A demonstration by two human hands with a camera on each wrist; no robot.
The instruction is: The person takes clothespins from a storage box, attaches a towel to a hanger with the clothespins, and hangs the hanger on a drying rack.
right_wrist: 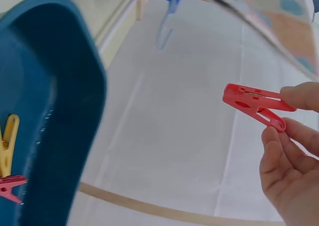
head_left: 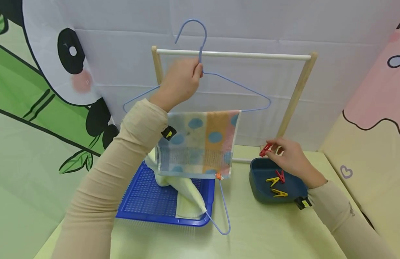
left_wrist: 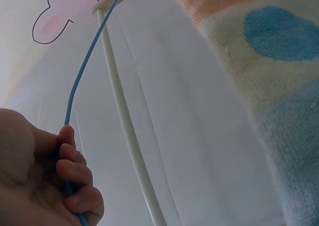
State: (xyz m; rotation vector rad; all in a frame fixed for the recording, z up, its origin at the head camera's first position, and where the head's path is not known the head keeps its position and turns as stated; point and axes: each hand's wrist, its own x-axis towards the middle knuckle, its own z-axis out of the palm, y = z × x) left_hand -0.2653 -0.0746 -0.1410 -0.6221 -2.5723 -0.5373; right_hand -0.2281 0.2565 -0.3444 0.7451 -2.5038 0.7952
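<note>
My left hand (head_left: 181, 81) grips a blue wire hanger (head_left: 238, 85) just below its hook and holds it up before the rack. Over the hanger's lower bar hangs a polka-dot towel (head_left: 196, 140) in blue, cream, orange and pink. In the left wrist view the fingers (left_wrist: 75, 172) curl around the blue wire. My right hand (head_left: 292, 158) pinches a red clothespin (right_wrist: 254, 104) between thumb and fingers, above the rim of a dark blue bin (head_left: 258, 192). Several yellow and red clothespins (head_left: 280, 193) lie inside the bin.
A drying rack (head_left: 235, 54) with a white rail and wooden posts stands behind the towel. A blue basket (head_left: 144, 201) on the table holds a pale yellow cloth (head_left: 187, 190) and a second blue hanger (head_left: 226, 216), whose end sticks out over the front right rim.
</note>
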